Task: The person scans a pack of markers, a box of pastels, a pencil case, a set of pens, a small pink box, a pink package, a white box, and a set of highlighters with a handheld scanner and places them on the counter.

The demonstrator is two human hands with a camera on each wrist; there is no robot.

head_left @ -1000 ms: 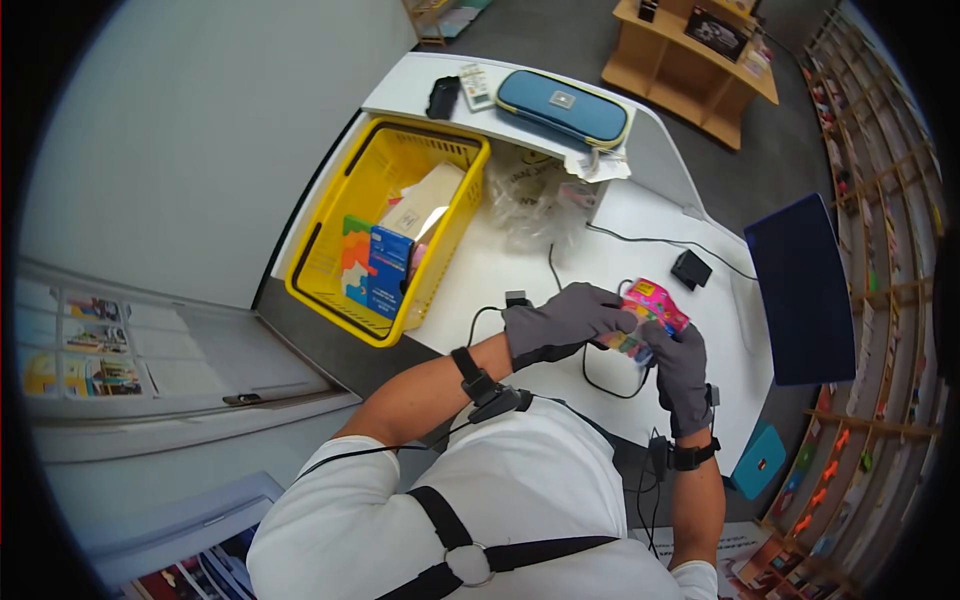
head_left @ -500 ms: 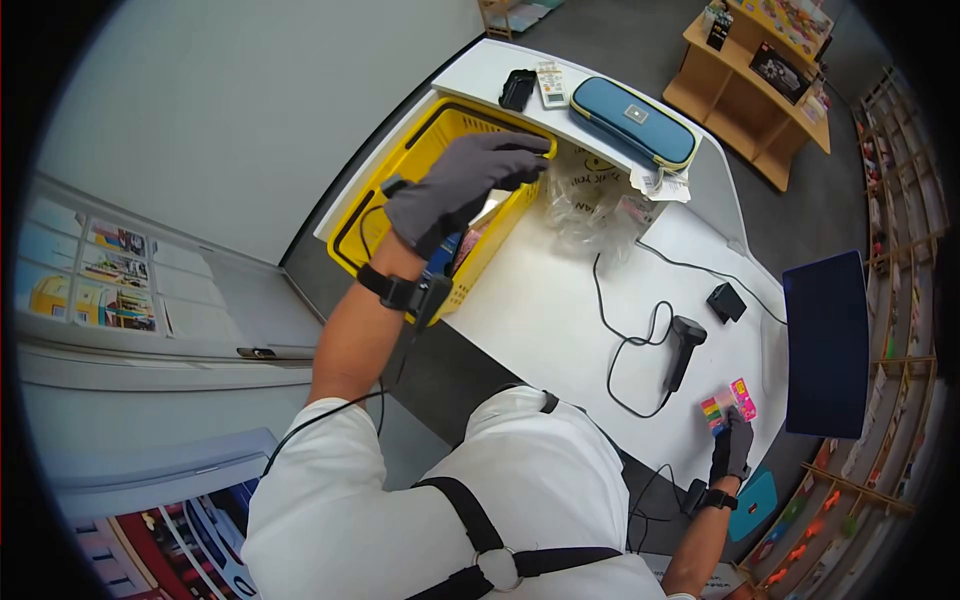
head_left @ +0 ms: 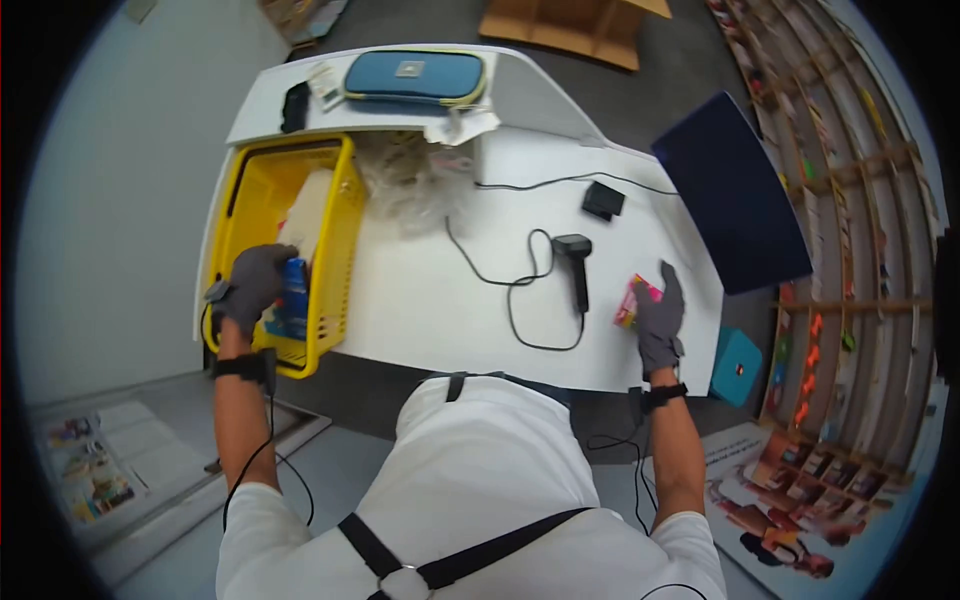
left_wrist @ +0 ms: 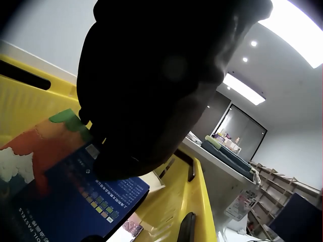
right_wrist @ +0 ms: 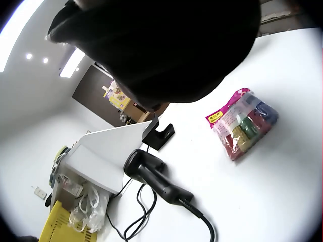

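Observation:
My gloved left hand [head_left: 262,280] is inside the yellow basket [head_left: 355,215], gripping a blue box of oil pastels [head_left: 294,308] by its upper edge. Orange, green and white artwork [left_wrist: 40,151] shows beside the blue face in the left wrist view, and dark glove fingers cover part of the box. My gloved right hand [head_left: 660,315], fingers extended, is over a small clear packet with a pink header [head_left: 632,300]. In the right wrist view the packet [right_wrist: 246,126] lies flat on the white table [right_wrist: 202,171], with several coloured pieces inside, apart from the glove.
A corded black barcode scanner [head_left: 577,270] lies mid-table, below a small black stand [head_left: 603,200]. A dark monitor [head_left: 735,195] stands on the right. Crumpled plastic bags [head_left: 415,190] sit beside the basket. A blue zip case [head_left: 415,78] rests on the raised back ledge.
Both hands held the packet at first; the right hand then set it at the table's right and loosened from it. The left hand crossed to the basket rim, then down onto the box.

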